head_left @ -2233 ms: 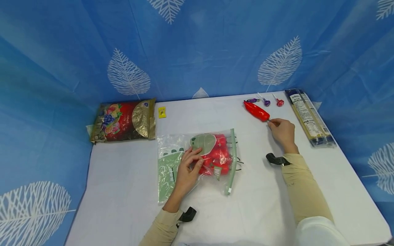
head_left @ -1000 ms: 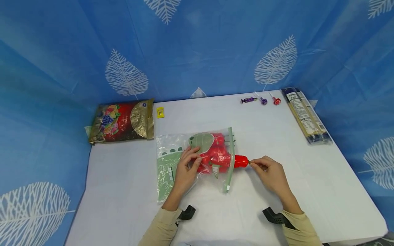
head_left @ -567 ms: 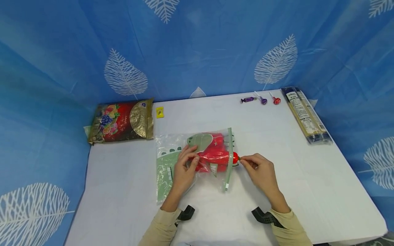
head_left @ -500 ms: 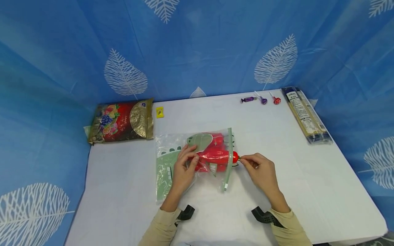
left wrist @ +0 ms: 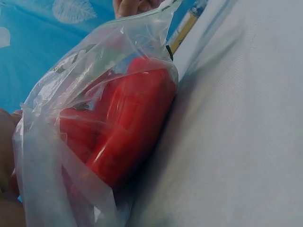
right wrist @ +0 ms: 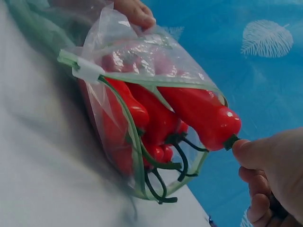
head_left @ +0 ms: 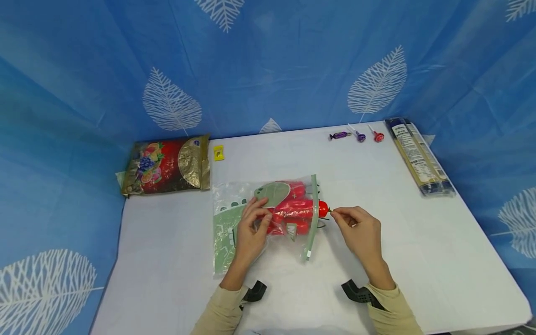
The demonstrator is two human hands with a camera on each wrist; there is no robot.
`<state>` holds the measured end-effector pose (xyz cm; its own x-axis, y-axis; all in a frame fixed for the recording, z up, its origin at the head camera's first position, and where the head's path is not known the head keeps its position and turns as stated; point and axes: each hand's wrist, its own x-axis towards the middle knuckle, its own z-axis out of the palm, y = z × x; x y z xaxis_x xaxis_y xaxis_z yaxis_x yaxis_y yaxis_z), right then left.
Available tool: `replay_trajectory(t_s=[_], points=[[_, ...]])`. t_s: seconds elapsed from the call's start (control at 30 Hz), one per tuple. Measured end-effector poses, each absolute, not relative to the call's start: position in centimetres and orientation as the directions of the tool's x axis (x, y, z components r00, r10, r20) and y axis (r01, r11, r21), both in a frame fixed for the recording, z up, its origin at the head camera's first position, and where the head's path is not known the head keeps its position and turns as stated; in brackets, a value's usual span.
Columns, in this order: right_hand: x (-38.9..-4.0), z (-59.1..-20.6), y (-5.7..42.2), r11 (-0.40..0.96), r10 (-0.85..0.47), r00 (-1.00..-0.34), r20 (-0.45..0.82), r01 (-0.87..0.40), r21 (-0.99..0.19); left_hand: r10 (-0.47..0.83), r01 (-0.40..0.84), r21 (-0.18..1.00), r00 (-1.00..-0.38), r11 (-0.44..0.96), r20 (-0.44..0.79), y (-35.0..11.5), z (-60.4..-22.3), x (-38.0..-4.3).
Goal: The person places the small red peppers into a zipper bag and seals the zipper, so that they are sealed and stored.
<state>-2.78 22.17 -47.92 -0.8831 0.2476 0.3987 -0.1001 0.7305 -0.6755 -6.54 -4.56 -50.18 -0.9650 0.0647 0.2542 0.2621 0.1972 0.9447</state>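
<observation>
A clear zip bag (head_left: 307, 251) with green dinosaur print lies on the table, its slider mouth facing right. Several red toy-like chili peppers (right wrist: 128, 104) with green stems fill it, some stems poking past the rim. My left hand (head_left: 251, 232) pinches the bag's upper film over the peppers. By its stem, my right hand (head_left: 362, 232) holds another red chili pepper (right wrist: 222, 125) between thumb and finger. Most of that pepper is inside the bag; only its stem end sticks out of the mouth. The left wrist view shows peppers (left wrist: 132, 113) through the film.
A gold and red candy packet (head_left: 167, 165) lies at the back left beside a small yellow candy (head_left: 218, 152). A purple wrapped candy (head_left: 340, 135), a purple lollipop (head_left: 360, 137) and a red lollipop (head_left: 378, 137) are at the back right. Long packs (head_left: 418, 157) lie near the right edge.
My right hand has brought the chili pepper from the back right to the bag's mouth and slid it mostly inside. In the last half second it shifted slightly rightward. The left hand stayed put.
</observation>
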Motion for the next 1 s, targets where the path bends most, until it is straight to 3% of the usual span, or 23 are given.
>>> replay_trajectory(t_s=[0.2,0.5,0.77,1.0], points=[[-2.8,-47.4,22.4,0.755,0.273,-0.857,0.437,-0.091,-0.65,0.067,0.276,0.94,-0.961,0.202,0.267,-4.5,-50.3,-6.5],[-3.2,-47.5,21.1,0.744,0.208,-0.848,0.487,-0.186,-0.642,0.074,0.316,0.925,-0.949,0.209,0.307,-4.5,-50.1,-6.5],[-2.3,-47.4,21.3,0.618,0.167,-0.935,0.313,-0.148,-0.772,0.074,0.289,0.934,-0.957,0.208,0.28,-4.5,-50.1,-6.4],[-1.6,-47.4,21.3,0.462,0.247,-0.945,0.214,-0.079,-0.883,0.073,0.285,0.939,-0.958,0.191,0.276,-4.5,-50.0,-6.3]])
